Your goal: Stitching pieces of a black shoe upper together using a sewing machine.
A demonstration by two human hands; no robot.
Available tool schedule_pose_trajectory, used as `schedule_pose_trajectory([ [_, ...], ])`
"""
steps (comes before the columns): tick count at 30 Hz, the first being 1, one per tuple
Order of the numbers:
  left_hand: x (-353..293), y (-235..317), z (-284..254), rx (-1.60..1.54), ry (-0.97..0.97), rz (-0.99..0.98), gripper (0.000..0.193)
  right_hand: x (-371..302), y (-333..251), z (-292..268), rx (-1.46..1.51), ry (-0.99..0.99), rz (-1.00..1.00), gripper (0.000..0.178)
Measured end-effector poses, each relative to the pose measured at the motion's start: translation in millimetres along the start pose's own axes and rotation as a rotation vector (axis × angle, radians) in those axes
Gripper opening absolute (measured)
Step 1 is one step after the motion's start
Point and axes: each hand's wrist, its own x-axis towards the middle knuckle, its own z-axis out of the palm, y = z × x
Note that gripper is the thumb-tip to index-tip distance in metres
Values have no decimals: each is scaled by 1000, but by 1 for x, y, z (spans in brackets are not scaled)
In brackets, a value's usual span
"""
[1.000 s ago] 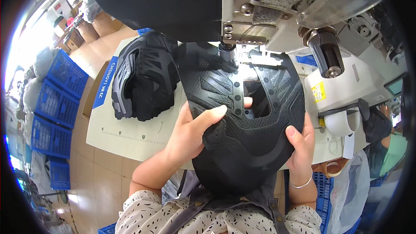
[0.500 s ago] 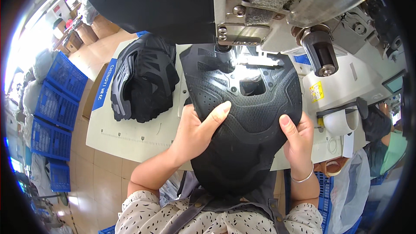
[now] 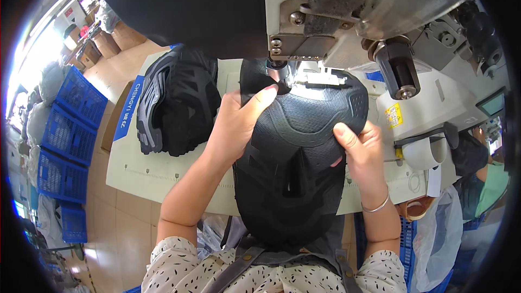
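Note:
A black shoe upper lies under the lit stitching area of a sewing machine, its near end hanging over the table edge toward my apron. My left hand grips its left edge, thumb on top close to the presser foot, fingers hidden underneath. On the right edge my right hand pinches the upper, thumb on top and fingers partly underneath. The far part of the upper is hidden beneath the machine head. A stack of similar black and grey uppers rests to the left of my left hand.
The pale table carries a printed ruler scale. A white round holder and a coiled thread sit at right. Blue crates stand on the left floor. A clear plastic bag hangs at lower right; another person's arm shows beyond.
The upper has shifted and turned under the machine; its cut-out near the needle is no longer visible, and more of its near part shows. My left hand has moved up toward the presser foot.

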Motion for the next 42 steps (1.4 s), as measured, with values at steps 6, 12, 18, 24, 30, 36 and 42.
schedule_pose_trajectory([
  [6, -8, 3, 8, -1, 87, 24, 21, -6, 0, 6, -19, -50, 68, 16],
  [12, -23, -5, -5, 79, 84, -78, 22, -12, -1, 17, 17, -107, 141, 21],
  [18, -47, -14, 5, 46, 146, -11, 19, -16, 1, 31, 66, -201, 232, 13],
  [24, -51, -24, 13, -41, -62, 65, 21, -20, 7, 54, 111, -239, 250, 12],
  [30, -44, -17, 24, -81, 94, -169, 19, -45, -7, 43, -467, -554, -165, 17],
  [36, -44, -12, 20, -51, 104, -197, 16, -6, -21, -18, -1047, 183, -677, 24],
  [42, -36, -13, 14, -23, 105, -179, 18, 24, 0, -45, -275, -61, -125, 27],
])
